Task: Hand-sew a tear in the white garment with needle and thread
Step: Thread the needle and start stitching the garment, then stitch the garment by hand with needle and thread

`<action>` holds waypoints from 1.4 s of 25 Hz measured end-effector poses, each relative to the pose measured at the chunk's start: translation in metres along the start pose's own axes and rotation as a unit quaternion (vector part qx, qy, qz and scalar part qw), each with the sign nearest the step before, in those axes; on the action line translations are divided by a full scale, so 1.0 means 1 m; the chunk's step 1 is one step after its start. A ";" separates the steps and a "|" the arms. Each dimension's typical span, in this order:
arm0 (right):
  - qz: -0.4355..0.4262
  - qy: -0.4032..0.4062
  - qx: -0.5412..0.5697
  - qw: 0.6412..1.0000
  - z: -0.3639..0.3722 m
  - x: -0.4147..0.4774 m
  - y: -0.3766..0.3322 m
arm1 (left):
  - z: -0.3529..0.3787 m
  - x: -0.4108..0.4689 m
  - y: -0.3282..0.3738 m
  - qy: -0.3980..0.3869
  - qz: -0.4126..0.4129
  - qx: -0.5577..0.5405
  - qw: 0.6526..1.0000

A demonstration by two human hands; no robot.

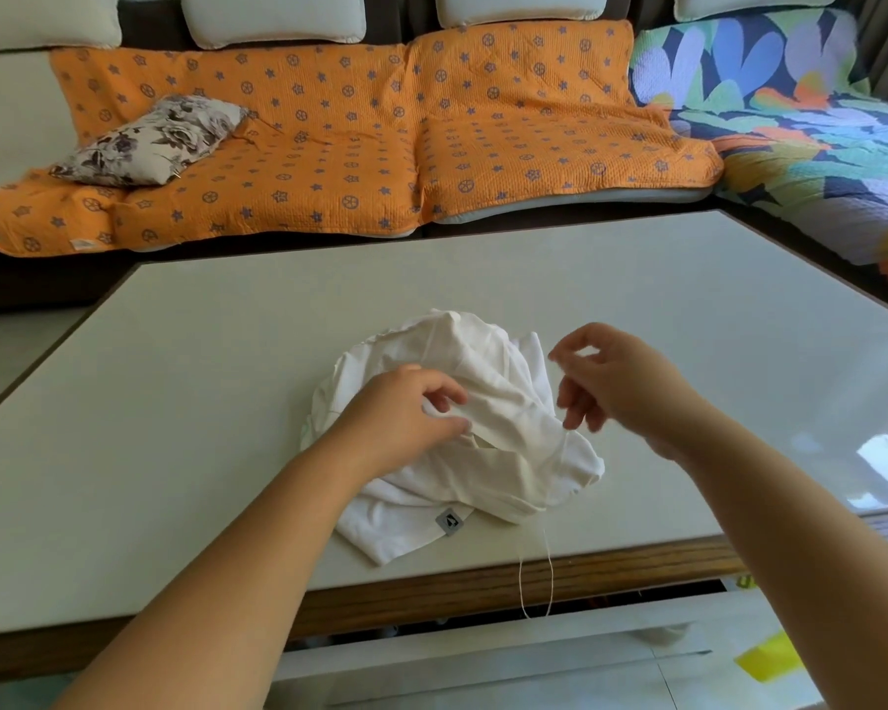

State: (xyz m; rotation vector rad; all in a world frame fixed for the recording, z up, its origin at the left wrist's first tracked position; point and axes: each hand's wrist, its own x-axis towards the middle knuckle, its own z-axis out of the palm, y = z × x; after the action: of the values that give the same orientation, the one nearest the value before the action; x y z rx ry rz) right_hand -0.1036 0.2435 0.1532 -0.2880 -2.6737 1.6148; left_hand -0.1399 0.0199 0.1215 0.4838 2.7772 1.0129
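A crumpled white garment (488,453) with a small grey label lies on the pale table (185,402) near its front edge. My left hand (406,412) pinches a fold of the cloth beside a small opening in the fabric. Just right of the garment, my right hand (611,381) hovers with thumb and forefinger pinched together; the needle is too small to make out. A white thread (537,581) runs down from the garment and loops over the table's front edge.
A wooden rim (483,591) borders the table's front. Behind the table stands a sofa with an orange patterned cover (355,146), a floral cushion (150,140) on its left and a multicoloured cover (800,120) at the right.
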 end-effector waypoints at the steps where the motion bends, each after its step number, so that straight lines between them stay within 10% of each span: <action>1: -0.009 -0.040 -0.051 0.998 0.005 -0.003 0.000 | 0.006 0.001 -0.001 -0.023 0.018 0.017 0.999; 9: -0.007 -0.167 -0.175 0.970 0.014 0.002 0.007 | 0.024 0.022 -0.009 -0.043 0.065 0.089 0.993; 28: -0.165 -0.132 -0.382 0.900 0.039 0.003 0.044 | -0.004 0.031 -0.041 -0.045 0.029 0.116 0.992; 35: -0.164 -0.049 -0.285 0.943 0.021 0.005 0.043 | -0.023 0.023 -0.034 -0.016 0.013 0.056 0.998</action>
State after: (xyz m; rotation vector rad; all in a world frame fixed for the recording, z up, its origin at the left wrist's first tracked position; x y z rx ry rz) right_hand -0.1043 0.2457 0.1052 0.2407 -2.9983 0.7646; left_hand -0.1757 -0.0103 0.1166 0.5479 2.8159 0.8503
